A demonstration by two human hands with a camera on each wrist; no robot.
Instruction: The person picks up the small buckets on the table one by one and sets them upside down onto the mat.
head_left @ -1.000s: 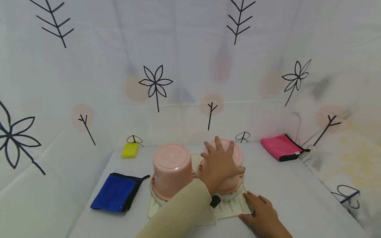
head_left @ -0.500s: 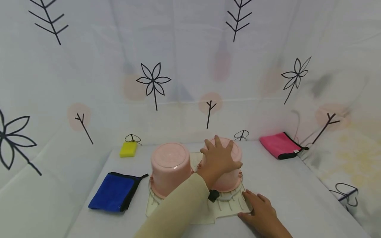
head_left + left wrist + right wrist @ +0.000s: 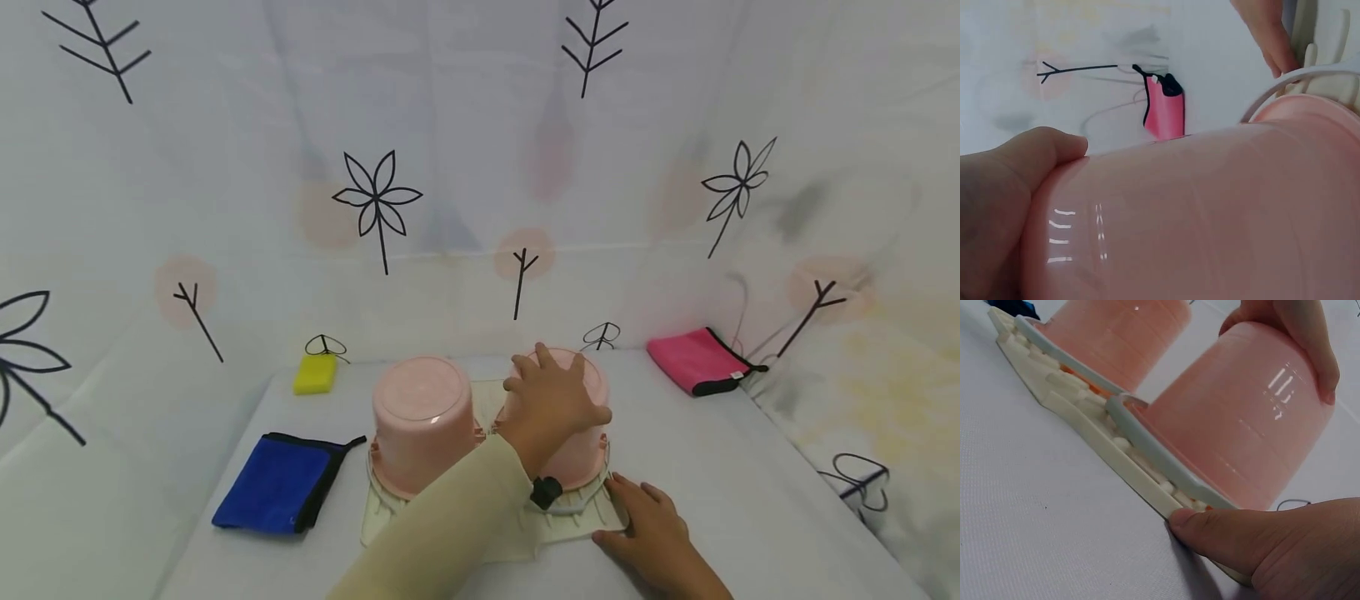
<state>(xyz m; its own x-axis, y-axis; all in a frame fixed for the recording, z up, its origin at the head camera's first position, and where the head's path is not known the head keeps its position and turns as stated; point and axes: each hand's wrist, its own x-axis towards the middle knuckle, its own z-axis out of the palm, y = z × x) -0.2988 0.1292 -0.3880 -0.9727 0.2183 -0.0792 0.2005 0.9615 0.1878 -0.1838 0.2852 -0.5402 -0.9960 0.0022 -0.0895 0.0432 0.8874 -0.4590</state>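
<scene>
Two pink buckets stand upside down, side by side, on a cream ribbed draining board [image 3: 516, 543]. My left hand [image 3: 551, 404] spreads over the upturned base of the right bucket [image 3: 577, 462] and grips it. In the left wrist view the thumb [image 3: 1054, 147] bends over the base's edge. The left bucket [image 3: 423, 425] is partly covered by my left sleeve. My right hand [image 3: 648, 529] holds the board's front right corner, with its thumb [image 3: 1210, 531] against the rim in the right wrist view. Grey handles [image 3: 1154, 453] lie around the bucket rims.
On the white table [image 3: 697, 467], a folded blue cloth [image 3: 273, 483] lies to the left. A yellow sponge [image 3: 315, 373] sits at the back left, and a folded pink cloth [image 3: 693, 358] at the back right. A patterned white curtain [image 3: 450, 167] hangs behind.
The head view has shifted slightly, so the things appear a little further left. Both hands keep their places on the right bucket and the board's corner.
</scene>
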